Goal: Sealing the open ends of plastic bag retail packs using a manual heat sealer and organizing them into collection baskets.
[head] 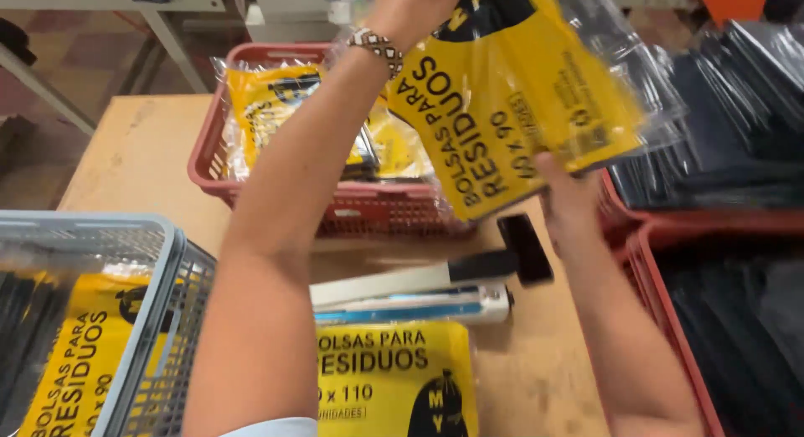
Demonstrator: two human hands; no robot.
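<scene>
Both hands pinching one yellow packet (pixel 519 102): left hand (pixel 410 5) fingers top, right hand (pixel 569 202) fingers below. Two red crates (pixel 335 211), one grey crate (pixel 159 261).

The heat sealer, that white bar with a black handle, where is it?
In the head view the sealer lies on the wooden table, centre, between the red basket behind it and a yellow packet in front, under the raised arms.
</scene>
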